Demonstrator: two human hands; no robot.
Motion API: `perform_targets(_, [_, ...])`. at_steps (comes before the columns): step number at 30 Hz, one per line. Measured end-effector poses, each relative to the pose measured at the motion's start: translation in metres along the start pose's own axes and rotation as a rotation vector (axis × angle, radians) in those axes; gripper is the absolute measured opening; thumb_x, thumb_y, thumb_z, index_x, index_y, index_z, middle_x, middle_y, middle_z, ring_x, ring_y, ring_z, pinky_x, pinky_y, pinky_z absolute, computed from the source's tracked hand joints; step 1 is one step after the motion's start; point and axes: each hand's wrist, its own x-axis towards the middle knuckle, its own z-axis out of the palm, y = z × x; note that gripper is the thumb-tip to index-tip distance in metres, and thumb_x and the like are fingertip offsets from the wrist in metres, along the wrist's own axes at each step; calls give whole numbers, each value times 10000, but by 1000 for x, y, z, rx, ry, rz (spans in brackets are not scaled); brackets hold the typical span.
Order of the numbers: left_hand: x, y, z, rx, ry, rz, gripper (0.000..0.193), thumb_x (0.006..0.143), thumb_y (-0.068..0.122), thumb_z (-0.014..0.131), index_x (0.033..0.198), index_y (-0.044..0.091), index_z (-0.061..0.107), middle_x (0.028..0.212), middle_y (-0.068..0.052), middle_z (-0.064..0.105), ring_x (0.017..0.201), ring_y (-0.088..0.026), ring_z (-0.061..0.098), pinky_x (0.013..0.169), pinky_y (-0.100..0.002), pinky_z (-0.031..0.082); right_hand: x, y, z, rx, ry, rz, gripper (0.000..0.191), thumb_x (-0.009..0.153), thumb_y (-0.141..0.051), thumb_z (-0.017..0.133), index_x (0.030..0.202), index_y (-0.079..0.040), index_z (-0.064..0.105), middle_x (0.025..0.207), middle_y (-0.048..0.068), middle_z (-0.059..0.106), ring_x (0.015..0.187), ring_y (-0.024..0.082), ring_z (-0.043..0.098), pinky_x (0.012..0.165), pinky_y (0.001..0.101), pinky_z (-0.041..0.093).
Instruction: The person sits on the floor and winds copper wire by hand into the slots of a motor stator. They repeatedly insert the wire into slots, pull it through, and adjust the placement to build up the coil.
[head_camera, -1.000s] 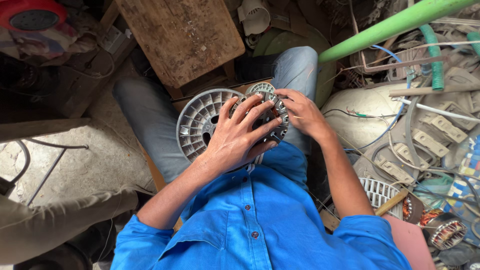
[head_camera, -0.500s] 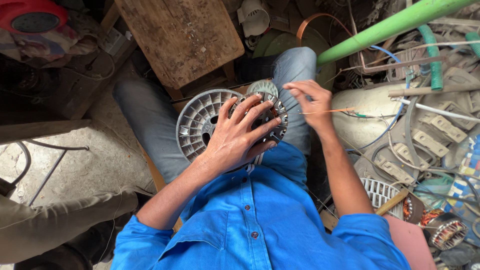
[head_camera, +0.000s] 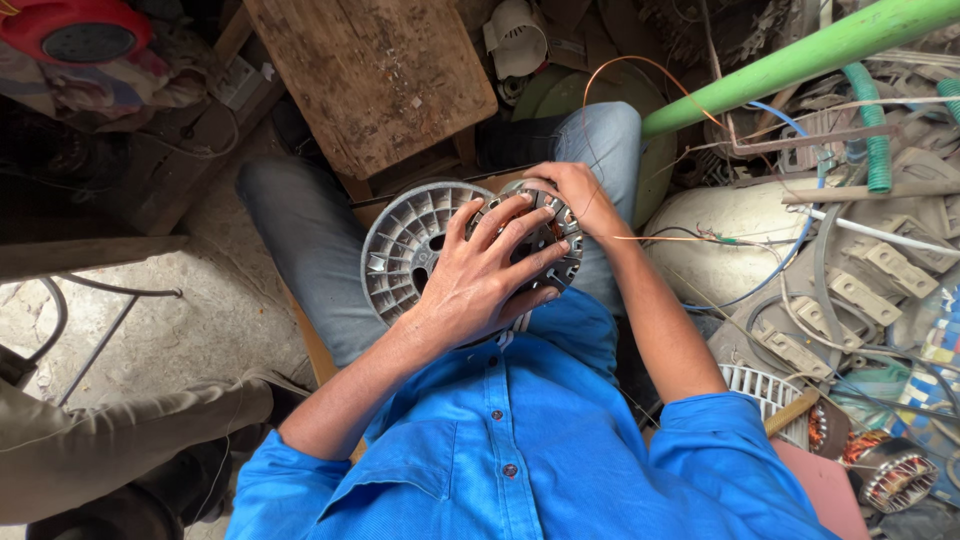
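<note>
A round metal motor stator (head_camera: 548, 246) rests on my lap against a grey ribbed disc-shaped housing (head_camera: 405, 247). My left hand (head_camera: 487, 272) lies spread over the stator, fingers splayed, pressing it down. My right hand (head_camera: 572, 194) is at the stator's upper right edge, fingers pinched on a thin copper wire (head_camera: 640, 64) that loops up and away behind my knee. My jeans and blue shirt fill the lower middle.
A worn wooden stool (head_camera: 372, 76) stands ahead of my knees. A green pipe (head_camera: 800, 57) crosses the upper right above a heap of white casings, cables and motor parts (head_camera: 850, 280). Another person's trouser leg (head_camera: 110, 440) lies at lower left.
My right hand pulled out to the right with the wire, then came back to the stator's top edge. My left hand stayed on the stator.
</note>
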Motion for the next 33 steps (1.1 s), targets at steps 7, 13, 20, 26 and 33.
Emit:
perform_targets(7, [1,-1,1,10,-4,4,518,903,456,766,1361,234,671,1484,-77,527,1443,-303,422,1171,-586,300,-11,8,0,185,226,-63,216,1027,-155,624,1137,-7,734,1007,140,782,926,257,771,830,339,588])
perform_targets(13, [0,-1,0,-5,-3,8,509,906,433,771,1362,230,671,1506,-79,515,1449,-304,424,1173,-581,304,-29,16,2,189,249,-235,190,933,-65,700,1102,3,753,1072,134,765,995,285,738,900,365,573])
perform_targets(20, [2,-3,-3,7,-13,11,505,895,415,775,1353,229,673,1493,-78,518,1442,-304,425,1172,-588,300,-26,25,10,165,26,-394,277,845,-45,686,1117,5,681,1087,135,712,1012,295,688,888,375,559])
perform_targets(26, [1,0,-2,-5,-12,-5,520,901,426,776,1367,221,666,1499,-83,516,1444,-309,422,1174,-586,300,-45,46,5,283,90,-197,181,957,-88,686,1115,-3,713,986,116,729,895,199,701,802,319,560])
perform_targets(33, [2,-1,-3,-4,-22,-2,535,883,422,784,1366,223,666,1493,-81,514,1444,-305,419,1173,-589,292,-111,98,-29,848,429,-126,280,1001,-123,690,1231,35,711,832,44,675,751,123,632,727,272,527])
